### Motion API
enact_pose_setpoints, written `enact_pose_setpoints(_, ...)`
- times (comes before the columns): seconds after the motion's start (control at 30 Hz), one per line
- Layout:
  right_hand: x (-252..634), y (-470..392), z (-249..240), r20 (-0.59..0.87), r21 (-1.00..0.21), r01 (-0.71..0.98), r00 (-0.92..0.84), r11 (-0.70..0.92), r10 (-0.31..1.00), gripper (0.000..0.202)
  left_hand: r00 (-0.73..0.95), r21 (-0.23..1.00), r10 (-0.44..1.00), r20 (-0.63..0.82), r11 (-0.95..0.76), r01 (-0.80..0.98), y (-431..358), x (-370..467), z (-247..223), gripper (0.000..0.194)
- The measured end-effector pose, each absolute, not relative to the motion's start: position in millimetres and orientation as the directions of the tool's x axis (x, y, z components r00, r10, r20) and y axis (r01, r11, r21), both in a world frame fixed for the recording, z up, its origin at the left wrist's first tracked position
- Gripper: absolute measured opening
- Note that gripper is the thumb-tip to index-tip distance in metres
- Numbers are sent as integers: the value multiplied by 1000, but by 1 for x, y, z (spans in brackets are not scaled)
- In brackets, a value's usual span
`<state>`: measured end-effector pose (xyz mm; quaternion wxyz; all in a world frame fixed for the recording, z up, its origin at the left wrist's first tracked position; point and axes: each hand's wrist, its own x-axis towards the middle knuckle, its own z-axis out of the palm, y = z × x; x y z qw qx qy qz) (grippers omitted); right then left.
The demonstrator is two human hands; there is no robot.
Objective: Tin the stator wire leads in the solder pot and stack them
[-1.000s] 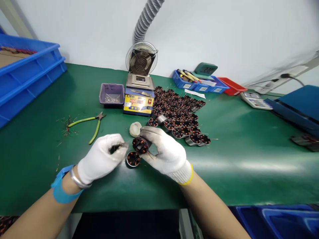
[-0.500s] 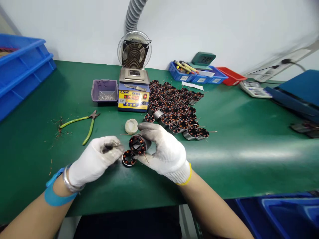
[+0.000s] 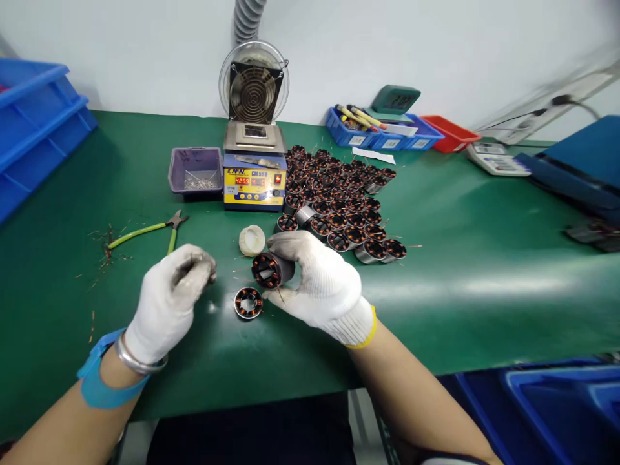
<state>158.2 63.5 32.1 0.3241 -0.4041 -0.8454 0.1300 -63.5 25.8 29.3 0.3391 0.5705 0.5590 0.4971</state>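
Note:
My right hand [image 3: 322,284], in a white glove, grips a dark cylindrical motor stator [image 3: 268,270] with copper windings, its open end tilted toward me. Just below it, a second stator [image 3: 248,315] stands on the green mat, touched by neither hand. My left hand [image 3: 169,300], also gloved, is raised left of the stators with its fingertips pinched; what they hold, if anything, is hidden. Beyond that hand lie green-handled cutters [image 3: 140,234], one handle partly covered by it. A small whitish round pot [image 3: 252,240] sits behind the held stator.
Many stators [image 3: 339,213] crowd the mat behind my right hand. A yellow-blue solder pot unit [image 3: 254,188] with a fan stands at the back, beside a purple tray [image 3: 196,190] of thin metal pieces. Blue bins [image 3: 41,129] are stacked left; wire scraps [image 3: 107,255] lie near the cutters.
My left hand has drawn back to the left, away from the stators, and now overlaps a cutter handle. The right hand keeps its stator nearly in place. The view has shifted slightly.

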Motion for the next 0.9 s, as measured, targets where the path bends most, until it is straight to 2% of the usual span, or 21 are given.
enact_pose_setpoints(0.07,157,63,30,443,-479,603,-462,638,769,47,-45,966,998,45,-32,256,32,-58,29,19)
enact_pose_setpoints(0.17,156,62,28,416,-486,603,-477,633,774,49,-24,989,998,-60,63,134,36,-51,26,20)
enact_pose_setpoints(0.3,161,69,30,354,-517,676,-389,524,851,50,-174,987,979,-110,87,-133,40,-59,19,23)
enact_pose_setpoints(0.4,168,81,29,322,-472,756,-330,453,887,51,-278,981,956,-91,37,-192,51,-65,7,26)
enact_pose_setpoints(0.53,170,93,21,223,-389,855,-275,344,935,54,-330,999,943,-46,39,-27,68,-60,-17,34)
enact_pose_setpoints(0.63,166,96,17,181,-362,874,-274,323,944,56,-314,997,948,42,-22,68,77,-53,-35,47)
enact_pose_setpoints(0.77,161,97,20,151,-343,884,-281,317,948,55,-178,963,973,145,-98,252,82,-48,-46,66)
enact_pose_setpoints(0.9,156,99,24,105,-337,888,-295,313,950,56,15,843,975,223,-200,499,86,-45,-44,75)
